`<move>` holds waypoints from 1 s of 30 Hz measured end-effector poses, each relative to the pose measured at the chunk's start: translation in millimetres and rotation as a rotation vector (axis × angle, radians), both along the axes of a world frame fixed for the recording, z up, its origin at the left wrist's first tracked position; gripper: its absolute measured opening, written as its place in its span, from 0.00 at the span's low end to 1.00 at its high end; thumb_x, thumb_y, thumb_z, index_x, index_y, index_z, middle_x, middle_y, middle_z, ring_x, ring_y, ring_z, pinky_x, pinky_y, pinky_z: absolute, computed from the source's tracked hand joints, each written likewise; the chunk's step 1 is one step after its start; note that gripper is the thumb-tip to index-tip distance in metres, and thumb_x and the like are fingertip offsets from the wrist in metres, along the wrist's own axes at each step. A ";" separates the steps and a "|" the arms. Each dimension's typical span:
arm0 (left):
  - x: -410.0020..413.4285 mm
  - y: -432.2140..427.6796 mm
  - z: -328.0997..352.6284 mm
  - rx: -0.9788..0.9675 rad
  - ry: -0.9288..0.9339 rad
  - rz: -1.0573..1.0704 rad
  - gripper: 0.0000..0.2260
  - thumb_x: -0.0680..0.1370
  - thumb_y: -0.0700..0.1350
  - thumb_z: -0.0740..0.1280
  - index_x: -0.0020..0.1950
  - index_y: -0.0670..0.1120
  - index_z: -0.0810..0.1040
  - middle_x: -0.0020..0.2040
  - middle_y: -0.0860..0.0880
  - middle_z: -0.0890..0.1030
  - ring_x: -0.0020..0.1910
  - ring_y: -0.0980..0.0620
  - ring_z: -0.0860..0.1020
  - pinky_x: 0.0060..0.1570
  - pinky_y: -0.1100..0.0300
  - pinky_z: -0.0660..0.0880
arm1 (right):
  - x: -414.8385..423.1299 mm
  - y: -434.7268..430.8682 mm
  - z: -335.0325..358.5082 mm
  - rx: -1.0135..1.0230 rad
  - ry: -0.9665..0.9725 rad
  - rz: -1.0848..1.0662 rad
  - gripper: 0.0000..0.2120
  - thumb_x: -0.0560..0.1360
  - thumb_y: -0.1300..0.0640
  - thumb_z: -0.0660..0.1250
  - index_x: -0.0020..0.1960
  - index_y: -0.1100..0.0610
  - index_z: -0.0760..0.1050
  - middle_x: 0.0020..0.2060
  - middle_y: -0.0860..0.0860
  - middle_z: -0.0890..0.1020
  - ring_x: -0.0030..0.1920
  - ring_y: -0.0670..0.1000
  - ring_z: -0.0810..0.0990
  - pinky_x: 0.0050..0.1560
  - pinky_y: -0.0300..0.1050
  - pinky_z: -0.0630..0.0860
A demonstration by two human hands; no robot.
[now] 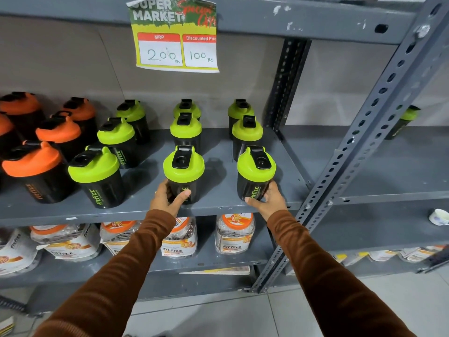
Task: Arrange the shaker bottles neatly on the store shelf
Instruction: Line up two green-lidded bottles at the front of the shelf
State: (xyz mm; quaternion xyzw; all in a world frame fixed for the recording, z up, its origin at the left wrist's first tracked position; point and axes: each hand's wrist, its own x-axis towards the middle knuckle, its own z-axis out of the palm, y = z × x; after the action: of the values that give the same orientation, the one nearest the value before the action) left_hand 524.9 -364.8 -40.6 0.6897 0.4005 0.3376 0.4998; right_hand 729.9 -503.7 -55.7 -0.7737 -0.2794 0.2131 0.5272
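Note:
Black shaker bottles with green lids stand in three rows on the grey metal shelf (218, 152). My left hand (167, 198) grips the front bottle of the middle row (184, 166) around its base. My right hand (268, 199) grips the front bottle of the right row (255, 166) low on its body. Both bottles stand upright near the shelf's front edge. Behind each stand two more green-lidded bottles (185, 128) (247, 131). A third green row (97, 171) runs back at the left. Orange-lidded bottles (32, 161) fill the far left.
A paper price sign (176, 37) hangs from the shelf above. A slotted upright post (359, 147) bounds the shelf at the right, with one green-lidded bottle (405, 120) and a white cup (438, 216) beyond it. Plastic jars (234, 233) and pouches (17, 249) sit on the lower shelf.

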 end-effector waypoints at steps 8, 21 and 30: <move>1.1 -0.3 -1.1 0.006 0.000 0.018 0.23 0.74 0.43 0.66 0.67 0.41 0.64 0.66 0.40 0.72 0.62 0.43 0.71 0.58 0.57 0.66 | 3.7 0.3 -2.3 -0.015 -0.008 -0.002 0.32 0.63 0.63 0.76 0.62 0.59 0.65 0.59 0.58 0.78 0.61 0.57 0.76 0.65 0.60 0.71; 2.6 1.0 -1.4 0.028 -0.011 -0.004 0.23 0.74 0.42 0.66 0.67 0.41 0.64 0.65 0.40 0.72 0.62 0.44 0.72 0.57 0.59 0.66 | 5.0 2.2 -8.9 -0.018 -0.029 -0.014 0.35 0.58 0.62 0.77 0.60 0.55 0.64 0.60 0.58 0.77 0.61 0.59 0.75 0.65 0.62 0.70; -9.3 2.3 -14.5 0.064 -0.108 -0.030 0.34 0.68 0.39 0.73 0.69 0.42 0.60 0.64 0.46 0.71 0.62 0.50 0.70 0.64 0.56 0.66 | -51.0 -22.8 11.7 0.213 -0.073 -0.396 0.35 0.65 0.71 0.70 0.68 0.60 0.61 0.66 0.58 0.68 0.66 0.54 0.68 0.71 0.50 0.63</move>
State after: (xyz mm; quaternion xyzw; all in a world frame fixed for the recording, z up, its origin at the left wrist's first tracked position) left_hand 515.6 -362.5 -55.1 0.6923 0.3515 0.3793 0.5033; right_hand 678.9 -526.5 -44.0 -0.7606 -0.1620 0.0466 0.6269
